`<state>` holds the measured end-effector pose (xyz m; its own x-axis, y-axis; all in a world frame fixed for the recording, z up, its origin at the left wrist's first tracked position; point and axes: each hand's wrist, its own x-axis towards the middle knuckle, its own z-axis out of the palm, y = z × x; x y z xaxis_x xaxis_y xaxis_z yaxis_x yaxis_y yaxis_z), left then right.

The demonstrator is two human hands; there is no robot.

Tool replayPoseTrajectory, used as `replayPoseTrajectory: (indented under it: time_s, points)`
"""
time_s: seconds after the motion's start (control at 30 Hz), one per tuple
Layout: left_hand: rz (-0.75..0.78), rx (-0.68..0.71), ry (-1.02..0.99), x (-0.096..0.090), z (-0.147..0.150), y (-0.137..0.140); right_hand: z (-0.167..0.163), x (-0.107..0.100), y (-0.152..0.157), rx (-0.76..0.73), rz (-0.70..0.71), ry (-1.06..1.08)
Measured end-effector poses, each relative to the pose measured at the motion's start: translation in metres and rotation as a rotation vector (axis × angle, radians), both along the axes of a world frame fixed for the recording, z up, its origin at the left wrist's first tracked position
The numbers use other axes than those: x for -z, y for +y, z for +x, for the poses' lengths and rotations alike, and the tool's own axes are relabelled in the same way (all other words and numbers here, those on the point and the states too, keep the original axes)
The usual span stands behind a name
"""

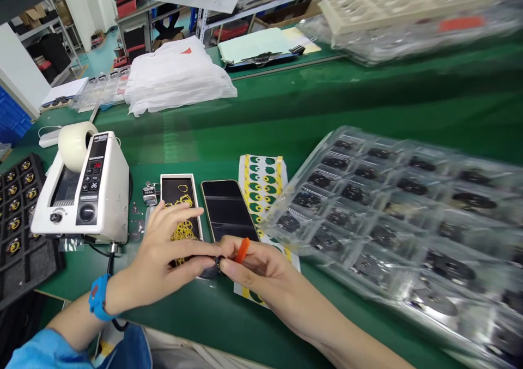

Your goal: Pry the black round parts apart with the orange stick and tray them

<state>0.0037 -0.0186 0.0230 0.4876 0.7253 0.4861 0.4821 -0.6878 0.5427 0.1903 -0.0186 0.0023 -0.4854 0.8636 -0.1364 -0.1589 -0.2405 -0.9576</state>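
Note:
A small dark part (218, 262) is pinched between my two hands at the lower middle; its details are too small to make out. My left hand (169, 243) grips it between thumb and index finger, the other fingers raised and spread. From the opposite side, my right hand (261, 271) closes thumb and fingertips on the same part. An orange strip-like piece (242, 250) sticks up between the right fingers; its lower end is hidden. Behind my left hand lies a white-edged box (198, 205) of yellow rings (183, 230). A dark-screened phone (229, 208) lies just beyond my fingers.
A tape dispenser (106, 194) and a black foam tray (24, 279) with round parts stand left. A sheet of green stickers (261, 175) lies beside the phone. Right is a clear plastic tray (304, 167) of dark parts. White sheets (175, 77) and a clipboard (257, 47) lie behind.

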Motion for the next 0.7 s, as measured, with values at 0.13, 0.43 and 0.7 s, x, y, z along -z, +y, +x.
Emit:
replayPoseTrajectory:
  time_s: [0.13,0.43,0.7]
  points:
    - [-0.219,0.088,-0.033,0.004,-0.003,0.004,-0.001,0.001,-0.002,-0.037,0.033,0.008]
    - [-0.443,0.226,-0.182,0.01,0.003,0.002,-0.005,0.019,-0.005,-0.051,-0.046,0.122]
    - [-0.256,0.078,-0.41,0.016,-0.024,-0.012,0.006,0.009,0.004,0.173,-0.202,0.099]
